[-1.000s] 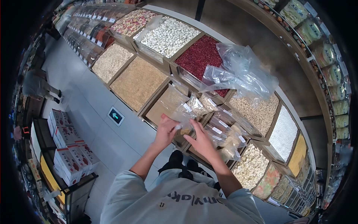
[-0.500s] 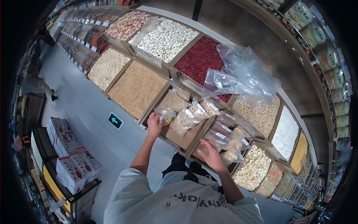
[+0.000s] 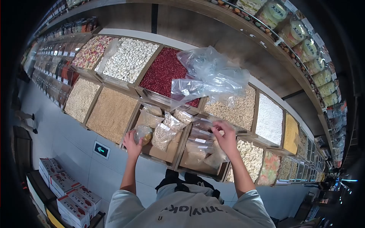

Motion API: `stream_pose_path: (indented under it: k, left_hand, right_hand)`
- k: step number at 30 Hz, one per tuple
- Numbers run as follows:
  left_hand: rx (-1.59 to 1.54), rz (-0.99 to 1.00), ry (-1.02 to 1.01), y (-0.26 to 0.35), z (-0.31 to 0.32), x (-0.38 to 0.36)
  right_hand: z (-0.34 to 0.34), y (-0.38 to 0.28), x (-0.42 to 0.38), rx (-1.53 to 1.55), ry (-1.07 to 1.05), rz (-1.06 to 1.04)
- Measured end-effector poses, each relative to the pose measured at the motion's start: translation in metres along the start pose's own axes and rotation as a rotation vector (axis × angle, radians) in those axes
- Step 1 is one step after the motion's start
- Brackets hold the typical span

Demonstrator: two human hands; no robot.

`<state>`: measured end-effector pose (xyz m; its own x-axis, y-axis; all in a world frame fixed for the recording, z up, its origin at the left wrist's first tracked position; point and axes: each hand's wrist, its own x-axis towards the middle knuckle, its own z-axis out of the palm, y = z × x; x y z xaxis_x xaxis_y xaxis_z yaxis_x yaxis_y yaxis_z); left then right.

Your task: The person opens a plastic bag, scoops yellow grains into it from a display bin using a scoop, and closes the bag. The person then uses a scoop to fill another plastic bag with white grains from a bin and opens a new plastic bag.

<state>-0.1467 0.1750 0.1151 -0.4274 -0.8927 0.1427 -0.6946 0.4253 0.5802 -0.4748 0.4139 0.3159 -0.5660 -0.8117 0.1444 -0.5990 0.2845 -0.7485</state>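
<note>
My left hand (image 3: 132, 143) is at the front left edge of a wooden bin, its fingers and thumb closed against a small clear plastic bag (image 3: 143, 133) with yellowish contents. Beside that bag lie labelled bags of pale grain (image 3: 163, 136), on brown cardboard. Over the neighbouring bin on the right, my right hand (image 3: 226, 137) hovers with thumb and fingers apart, close to the upper ends of several bags. One of these, a bag with beige contents (image 3: 216, 156), sits below the hand; labelled bags (image 3: 198, 141) lie left of it.
Crumpled clear plastic bags (image 3: 216, 72) cover part of the red beans (image 3: 159, 70) behind. White beans (image 3: 131, 59), brown grain (image 3: 111, 110) and white pellets (image 3: 269, 117) fill other bins. Boxes (image 3: 78, 199) stand at lower left. Packaged goods (image 3: 304, 47) line a shelf at upper right.
My view has turned, so the bins appear further left. My right hand has moved forward from the near edge to above the right bin's bags. My left hand remains at the small bag.
</note>
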Motion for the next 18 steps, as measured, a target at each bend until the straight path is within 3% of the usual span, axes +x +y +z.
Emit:
stream_pose_path:
  k: [5,8,10,12,14,16,18]
  left_hand:
    - [-0.114,0.008,0.081,0.014,0.0,0.002]
    - [-0.216,0.054,0.131,0.036,-0.001,-0.001]
    - [-0.348,0.151,0.15,0.068,-0.01,-0.001]
    - [-0.435,0.199,0.169,0.101,-0.023,-0.005]
    - [-0.532,0.232,0.185,0.132,-0.029,-0.013]
    - [-0.795,0.318,0.053,0.162,-0.03,-0.015]
    - [-1.23,0.114,-0.257,0.215,-0.026,-0.013]
  right_hand:
    - [-0.016,-0.028,0.132,-0.088,0.487,-0.142]
    - [-0.007,-0.021,0.191,-0.546,0.428,-0.177]
    - [-0.012,0.008,0.221,-0.548,0.406,-0.365]
    - [-0.051,-0.042,0.207,-0.077,0.762,-0.229]
    - [-0.075,-0.063,0.162,0.488,0.874,-0.236]
    - [-0.075,-0.067,0.101,0.646,0.92,-0.424]
    - [-0.066,-0.059,0.053,0.678,0.837,-0.549]
